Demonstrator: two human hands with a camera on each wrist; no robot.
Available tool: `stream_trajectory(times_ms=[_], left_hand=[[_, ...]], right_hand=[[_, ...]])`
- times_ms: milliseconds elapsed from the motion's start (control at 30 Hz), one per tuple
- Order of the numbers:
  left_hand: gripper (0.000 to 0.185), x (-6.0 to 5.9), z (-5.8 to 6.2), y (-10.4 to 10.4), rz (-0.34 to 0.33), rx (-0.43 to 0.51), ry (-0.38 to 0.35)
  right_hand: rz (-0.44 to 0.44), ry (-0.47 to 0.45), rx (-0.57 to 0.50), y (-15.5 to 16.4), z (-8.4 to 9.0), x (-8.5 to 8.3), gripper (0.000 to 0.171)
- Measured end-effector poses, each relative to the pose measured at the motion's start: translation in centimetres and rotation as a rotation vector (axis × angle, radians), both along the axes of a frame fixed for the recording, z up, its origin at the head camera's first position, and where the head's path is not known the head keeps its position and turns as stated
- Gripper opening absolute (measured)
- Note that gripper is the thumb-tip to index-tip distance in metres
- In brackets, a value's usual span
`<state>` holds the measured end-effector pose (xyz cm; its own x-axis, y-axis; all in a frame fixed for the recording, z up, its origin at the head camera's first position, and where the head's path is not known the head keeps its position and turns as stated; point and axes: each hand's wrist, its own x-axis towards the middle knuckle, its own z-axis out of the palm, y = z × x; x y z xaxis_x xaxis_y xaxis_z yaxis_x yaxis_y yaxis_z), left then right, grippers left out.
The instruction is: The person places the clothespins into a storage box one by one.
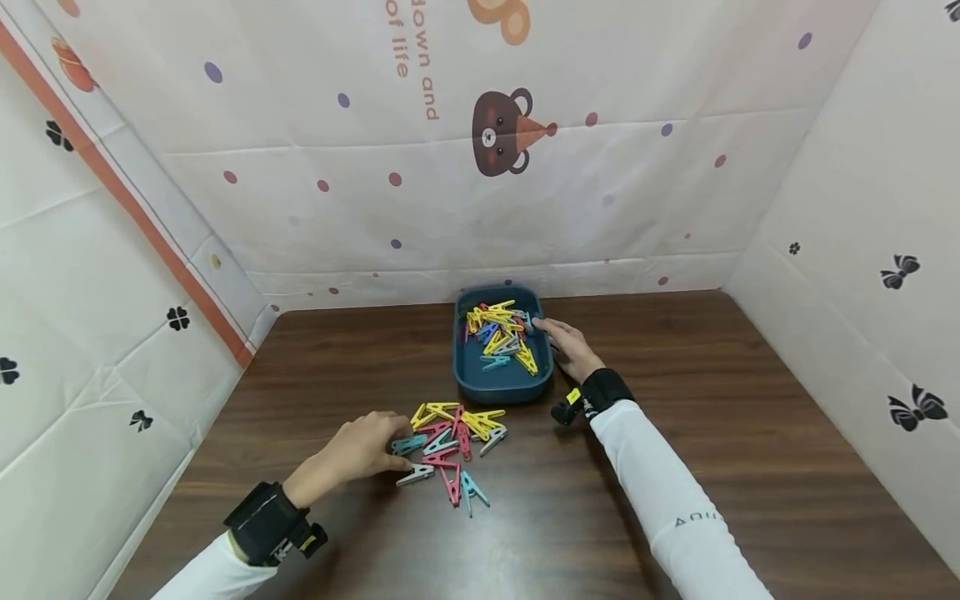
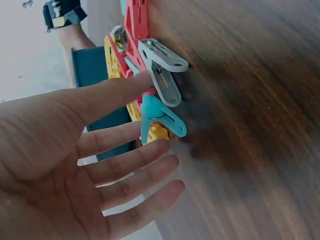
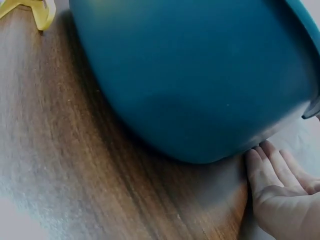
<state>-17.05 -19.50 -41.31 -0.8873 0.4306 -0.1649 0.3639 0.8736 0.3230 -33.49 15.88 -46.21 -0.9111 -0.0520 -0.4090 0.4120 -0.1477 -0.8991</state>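
The left hand (image 1: 358, 454) lies open on the dark brown wooden table (image 1: 750, 433), with its fingers (image 2: 130, 165) spread out and holding nothing. Right at its fingertips sits a loose pile of coloured plastic clothes pegs (image 1: 450, 442). A teal peg (image 2: 160, 120) and a grey peg (image 2: 165, 70) lie closest to the fingers. Past the pile stands a dark blue plastic tray (image 1: 501, 383) with more pegs (image 1: 501, 333) in it. The right hand (image 1: 570, 346) rests at the tray's far right edge, fingers fairly straight and reaching over the rim. Behind stands a white cloth wall with a brown bear picture (image 1: 502, 132).
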Motion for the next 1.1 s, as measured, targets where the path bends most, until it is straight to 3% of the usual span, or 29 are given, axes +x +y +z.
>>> stream_trajectory(times_ms=[300, 467, 600, 833, 933, 1000, 1100], left_hand=[[0.015, -0.6, -0.4, 0.3, -0.068, -0.091, 0.069], [0.009, -1.0, 0.5, 0.7, -0.112, -0.041, 0.052], [0.008, -1.1, 0.7, 1.2, -0.168, -0.012, 0.084], [0.008, -1.1, 0.5, 1.7, -0.147, -0.04, 0.124], [0.012, -1.8, 1.8, 1.5, -0.111, -0.055, 0.142], [0.012, -2.8, 3.6, 1.5, -0.078, -0.039, 0.138], [0.009, -5.1, 6.9, 2.3, -0.034, 0.026, 0.141]], right_hand=[[-0.013, 0.042, 0.055, -0.9, -0.2, 0.1, 0.077], [0.008, 0.044, 0.058, -0.8, -0.2, 0.2, 0.075], [0.02, 0.019, 0.069, -0.7, 0.0, 0.2, 0.073], [-0.007, 0.017, 0.059, -1.0, -0.1, 0.1, 0.075], [-0.02, 0.015, 0.065, -1.2, -0.2, 0.2, 0.073], [-0.026, 0.02, 0.069, -1.3, -0.2, 0.3, 0.072], [-0.034, 0.034, 0.079, -1.4, -0.4, 0.6, 0.07]])
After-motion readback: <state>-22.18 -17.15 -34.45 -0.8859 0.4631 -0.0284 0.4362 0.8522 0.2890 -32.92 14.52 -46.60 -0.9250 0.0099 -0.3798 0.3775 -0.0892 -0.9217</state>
